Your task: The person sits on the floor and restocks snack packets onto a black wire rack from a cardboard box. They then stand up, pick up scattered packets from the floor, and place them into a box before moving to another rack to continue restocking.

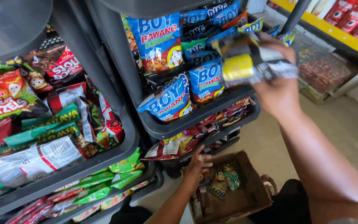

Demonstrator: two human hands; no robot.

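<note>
My right hand (279, 85) is raised in front of the right dark grey shelf tray (175, 126) and grips a bunch of small snack packets (251, 62), yellow, black and silver, blurred by motion. The tray beside them is filled with blue snack bags (164, 39). Lower down, my left hand (195, 166) reaches to the edge of an open cardboard box (249, 195) on the floor, fingers resting at its rim next to a few small packets (222, 180) inside. Whether the left hand holds anything is unclear.
A second grey rack (63, 176) on the left carries mixed red, green and brown snack bags on several tiers. A yellow shelf (332, 31) with red packs runs at the top right, with a clear bin (322, 70) below it. Tan floor (344, 120) lies to the right.
</note>
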